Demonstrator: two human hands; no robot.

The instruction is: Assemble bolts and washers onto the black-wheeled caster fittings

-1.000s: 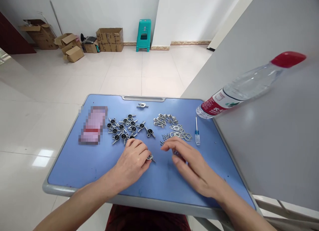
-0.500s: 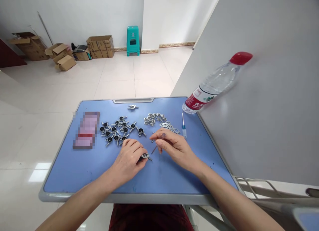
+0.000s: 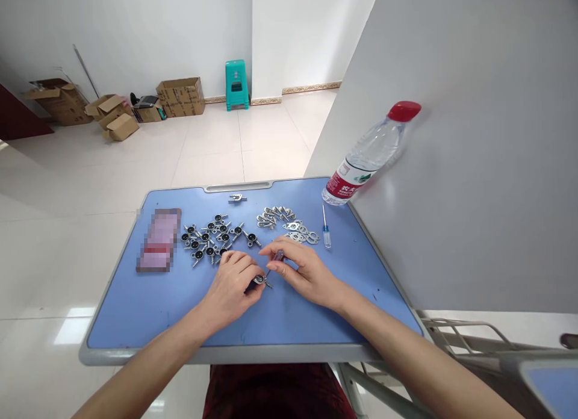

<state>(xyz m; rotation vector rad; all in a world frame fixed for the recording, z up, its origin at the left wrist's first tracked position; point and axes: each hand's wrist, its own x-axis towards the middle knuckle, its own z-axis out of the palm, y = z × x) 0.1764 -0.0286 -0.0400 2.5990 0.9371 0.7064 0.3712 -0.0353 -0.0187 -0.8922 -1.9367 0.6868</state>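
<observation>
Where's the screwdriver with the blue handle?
In the head view, the blue-handled screwdriver lies on the right of the tabletop, just right of the flat metal plates, its tip toward the bottle.

on the bottle (image 3: 377,145), the label (image 3: 348,179) appears to read 农 above "nong", the rest blurred.

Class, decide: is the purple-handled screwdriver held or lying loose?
Held: the purple-handled screwdriver shows between thumb and fingers of the right hand.
</observation>
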